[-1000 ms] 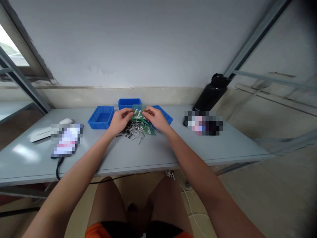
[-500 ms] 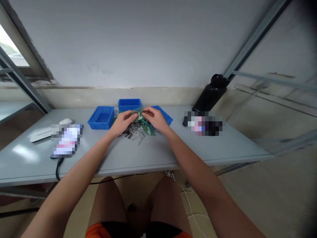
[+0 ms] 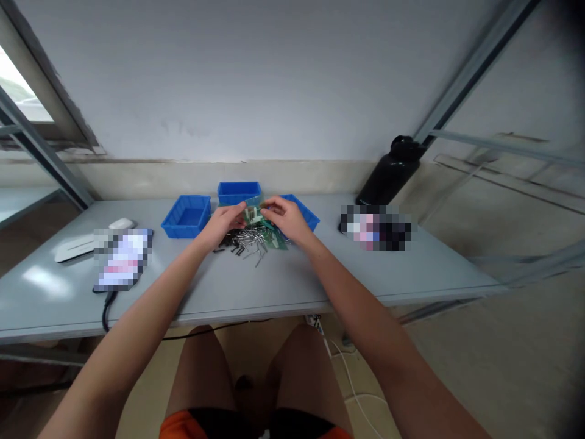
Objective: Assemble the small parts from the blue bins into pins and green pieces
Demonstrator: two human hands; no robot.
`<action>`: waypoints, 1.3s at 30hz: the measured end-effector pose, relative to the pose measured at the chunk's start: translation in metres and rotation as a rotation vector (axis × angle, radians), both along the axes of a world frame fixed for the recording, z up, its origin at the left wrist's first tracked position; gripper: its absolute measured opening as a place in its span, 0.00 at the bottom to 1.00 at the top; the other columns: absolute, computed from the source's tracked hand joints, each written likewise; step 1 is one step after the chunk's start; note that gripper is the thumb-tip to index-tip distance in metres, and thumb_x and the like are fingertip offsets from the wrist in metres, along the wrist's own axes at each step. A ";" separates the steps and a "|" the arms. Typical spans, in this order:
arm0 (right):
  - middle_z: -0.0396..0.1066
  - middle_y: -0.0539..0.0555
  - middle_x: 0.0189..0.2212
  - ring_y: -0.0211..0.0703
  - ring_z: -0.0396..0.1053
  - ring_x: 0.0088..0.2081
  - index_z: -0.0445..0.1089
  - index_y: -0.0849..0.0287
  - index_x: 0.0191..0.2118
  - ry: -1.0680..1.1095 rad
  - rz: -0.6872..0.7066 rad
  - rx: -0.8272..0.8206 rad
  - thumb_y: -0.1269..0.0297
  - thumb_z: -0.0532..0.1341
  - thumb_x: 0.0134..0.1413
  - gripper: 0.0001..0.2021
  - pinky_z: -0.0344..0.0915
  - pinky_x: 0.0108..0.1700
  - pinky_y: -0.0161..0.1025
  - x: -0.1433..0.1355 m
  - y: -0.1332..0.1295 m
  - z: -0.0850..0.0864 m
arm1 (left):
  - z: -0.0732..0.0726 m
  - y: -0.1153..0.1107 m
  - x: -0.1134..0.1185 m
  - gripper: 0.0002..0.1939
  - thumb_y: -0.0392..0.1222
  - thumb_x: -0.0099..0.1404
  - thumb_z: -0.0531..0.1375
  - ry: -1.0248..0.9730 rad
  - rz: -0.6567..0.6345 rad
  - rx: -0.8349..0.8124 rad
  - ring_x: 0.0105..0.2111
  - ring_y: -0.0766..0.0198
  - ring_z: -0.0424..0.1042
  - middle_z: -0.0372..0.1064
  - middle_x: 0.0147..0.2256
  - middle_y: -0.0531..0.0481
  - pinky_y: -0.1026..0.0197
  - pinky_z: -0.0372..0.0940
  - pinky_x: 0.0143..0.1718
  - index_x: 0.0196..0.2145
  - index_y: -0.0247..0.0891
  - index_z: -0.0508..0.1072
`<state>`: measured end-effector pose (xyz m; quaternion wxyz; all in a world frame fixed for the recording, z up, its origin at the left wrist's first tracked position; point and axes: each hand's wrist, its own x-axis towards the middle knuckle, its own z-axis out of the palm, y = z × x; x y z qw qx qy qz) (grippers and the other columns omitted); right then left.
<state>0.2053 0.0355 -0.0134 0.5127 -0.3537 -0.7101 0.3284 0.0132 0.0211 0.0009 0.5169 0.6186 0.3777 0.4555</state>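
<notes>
A small clear green-tinted bag [image 3: 253,214] with pale pieces inside hangs between my hands. My left hand [image 3: 223,224] pinches its left edge, and my right hand [image 3: 287,218] grips its right side near the top. Below lies a pile of metal screws [image 3: 249,236], with some dark screws [image 3: 238,249] at its left front. Another greenish bag [image 3: 276,241] rests at the pile's right. Blue bins surround the heap: one at the left [image 3: 186,216], one behind [image 3: 239,192], and one at the right [image 3: 307,213], partly covered by my right hand.
A black bottle [image 3: 389,174] and a blurred dark object [image 3: 395,235] stand on the right of the grey table [image 3: 274,286]. On the left are a phone [image 3: 124,261] with a cable [image 3: 106,311], a white mouse [image 3: 122,224] and a flat white item [image 3: 73,249].
My left hand has shifted slightly left and its fingers have moved along the bag's edge. The bag is spread wider, showing more of the pale pieces. My right hand has barely moved.
</notes>
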 end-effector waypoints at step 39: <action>0.72 0.52 0.33 0.41 0.68 0.35 0.70 0.58 0.36 -0.174 0.084 0.091 0.66 0.57 0.53 0.06 0.65 0.39 0.40 0.000 -0.002 -0.003 | -0.005 0.002 -0.008 0.09 0.37 0.55 0.65 0.005 -0.175 -0.250 0.24 0.72 0.63 0.67 0.28 0.51 0.64 0.62 0.29 0.35 0.36 0.74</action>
